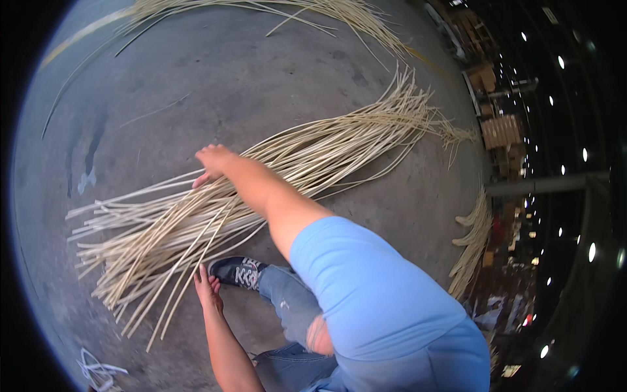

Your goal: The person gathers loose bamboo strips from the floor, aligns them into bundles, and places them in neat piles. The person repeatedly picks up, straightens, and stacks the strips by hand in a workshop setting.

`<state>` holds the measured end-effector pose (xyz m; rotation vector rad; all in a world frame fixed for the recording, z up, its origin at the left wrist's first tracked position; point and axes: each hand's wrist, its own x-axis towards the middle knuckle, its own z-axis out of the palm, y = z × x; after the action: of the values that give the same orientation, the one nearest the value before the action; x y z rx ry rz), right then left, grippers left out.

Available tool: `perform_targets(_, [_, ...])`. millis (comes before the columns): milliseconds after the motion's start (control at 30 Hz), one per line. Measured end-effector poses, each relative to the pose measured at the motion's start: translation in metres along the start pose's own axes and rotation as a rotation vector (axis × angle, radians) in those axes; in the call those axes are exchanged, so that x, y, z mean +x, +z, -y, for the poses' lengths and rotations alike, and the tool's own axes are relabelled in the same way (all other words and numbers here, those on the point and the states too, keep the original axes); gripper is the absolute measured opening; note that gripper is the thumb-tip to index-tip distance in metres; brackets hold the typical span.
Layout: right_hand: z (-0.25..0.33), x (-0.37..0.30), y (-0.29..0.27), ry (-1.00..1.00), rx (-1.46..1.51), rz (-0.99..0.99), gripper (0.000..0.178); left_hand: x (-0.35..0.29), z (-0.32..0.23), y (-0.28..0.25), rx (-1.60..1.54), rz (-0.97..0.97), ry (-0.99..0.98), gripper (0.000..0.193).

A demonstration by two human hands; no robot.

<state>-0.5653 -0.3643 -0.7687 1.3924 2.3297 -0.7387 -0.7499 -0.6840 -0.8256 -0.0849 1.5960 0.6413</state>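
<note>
A long loose bundle of pale rattan canes [313,157] lies across the floor, its cut ends fanned out at the left. My right arm, in a light blue sleeve, crosses over the bundle. At the bundle's far side is my right hand [214,163], open, thumb apart from the fingers, beside the outermost canes. My left hand [208,287] is at the near side, below the canes' edge, with fingers apart and nothing gripped; its thumb is close to a cane. Whether either hand touches the canes I cannot tell.
My dark shoe [238,272] stands close to the bundle's near edge. More canes [339,12] lie in an arc at the far side, and another bundle [471,245] is at the right. White strips [98,372] lie at the lower left. Stacked goods [503,132] stand far right.
</note>
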Motion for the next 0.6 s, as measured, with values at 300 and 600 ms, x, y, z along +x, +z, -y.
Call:
perform_targets(300, [-0.007,-0.025,0.086,0.015,0.157,0.182,0.102,0.048,-0.026,0.025,-0.509,0.376,0.232,0.102])
perform_targets(600, [0.018,-0.083,0.107,-0.249,0.241,0.418,0.099,0.014,-0.032,0.067,-0.795,0.134,0.453,0.095])
